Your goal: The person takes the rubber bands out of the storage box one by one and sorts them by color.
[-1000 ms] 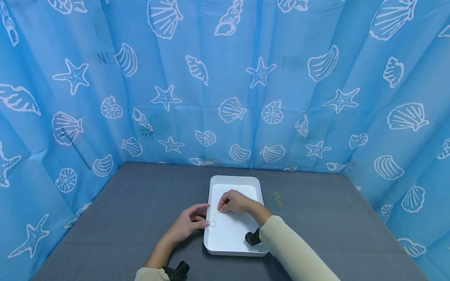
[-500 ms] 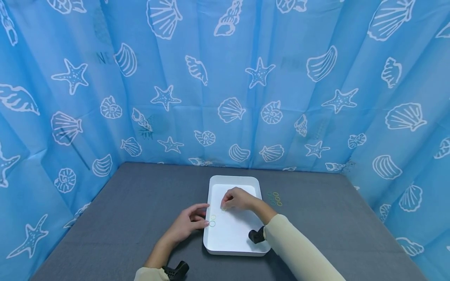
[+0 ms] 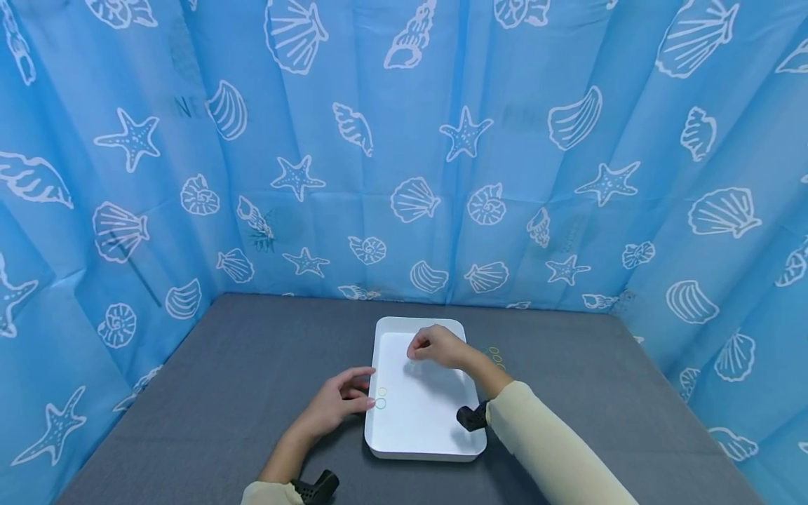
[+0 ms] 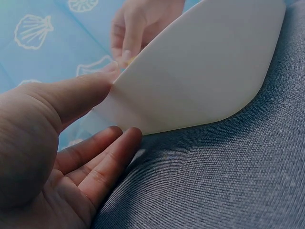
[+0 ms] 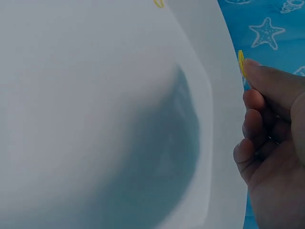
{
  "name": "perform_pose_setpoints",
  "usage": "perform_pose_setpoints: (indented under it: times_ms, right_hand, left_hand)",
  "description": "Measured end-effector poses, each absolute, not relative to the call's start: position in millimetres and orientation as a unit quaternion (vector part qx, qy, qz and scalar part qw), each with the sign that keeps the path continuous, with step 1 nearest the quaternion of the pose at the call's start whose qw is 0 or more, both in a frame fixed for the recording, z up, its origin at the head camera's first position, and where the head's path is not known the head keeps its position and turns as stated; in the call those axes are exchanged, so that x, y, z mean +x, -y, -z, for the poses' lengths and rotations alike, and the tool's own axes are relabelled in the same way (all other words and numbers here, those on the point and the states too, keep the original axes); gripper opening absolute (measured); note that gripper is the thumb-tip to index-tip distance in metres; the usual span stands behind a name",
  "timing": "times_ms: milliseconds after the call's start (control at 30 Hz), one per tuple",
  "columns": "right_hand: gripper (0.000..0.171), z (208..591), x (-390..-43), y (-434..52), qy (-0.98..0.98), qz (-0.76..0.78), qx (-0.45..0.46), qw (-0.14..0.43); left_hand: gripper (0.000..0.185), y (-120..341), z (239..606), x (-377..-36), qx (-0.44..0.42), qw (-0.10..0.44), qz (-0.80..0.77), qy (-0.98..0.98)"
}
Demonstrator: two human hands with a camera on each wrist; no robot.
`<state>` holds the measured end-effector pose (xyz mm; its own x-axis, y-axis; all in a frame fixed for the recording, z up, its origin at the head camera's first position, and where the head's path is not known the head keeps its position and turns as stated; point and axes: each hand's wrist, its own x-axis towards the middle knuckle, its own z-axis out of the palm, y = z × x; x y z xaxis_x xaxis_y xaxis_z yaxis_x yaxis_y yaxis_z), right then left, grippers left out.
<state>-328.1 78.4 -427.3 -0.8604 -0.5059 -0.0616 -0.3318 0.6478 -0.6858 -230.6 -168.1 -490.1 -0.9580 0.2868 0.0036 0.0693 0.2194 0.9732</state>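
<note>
In the head view a white tray [image 3: 419, 428] stands on the table. My right hand [image 3: 437, 346] is over its far half, pinching a small yellow rubber band [image 5: 241, 63] between thumb and forefinger; in the right wrist view the other fingers are curled. My left hand [image 3: 344, 394] is at the tray's left side. In the left wrist view its thumb touches the rim and two fingertips rest against the outer wall. Inside the tray by that wall lie a yellowish band [image 3: 382, 387] and a green band [image 3: 381, 408].
Beyond the tray's right side, several yellow bands [image 3: 494, 348] lie on the grey tabletop [image 3: 290, 344], with greenish ones partly hidden behind my right wrist. A blue shell-patterned curtain [image 3: 404, 154] rises along the table's back and sides.
My right hand has lifted the band from beside the two others and moved away, to the right and towards the tray's far end. My left hand has stayed at the rim.
</note>
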Motion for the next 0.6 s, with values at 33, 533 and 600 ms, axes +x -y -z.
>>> perform_pose_setpoints:
  times_ms: [33, 533, 600]
  right_hand:
    - [0.006, 425, -327, -81, -0.898, 0.351, -0.237, 0.121]
    - [0.005, 403, -320, -128, -0.890, 0.359, -0.272, 0.066]
    - [0.006, 404, -318, -135, -0.890, 0.361, -0.272, 0.057]
  left_hand:
    - [0.057, 168, 490, -231, 0.116, 0.089, -0.614, -0.775]
    - [0.057, 165, 488, -229, 0.113, 0.089, -0.620, -0.771]
    - [0.057, 165, 489, -229, 0.114, 0.087, -0.619, -0.772]
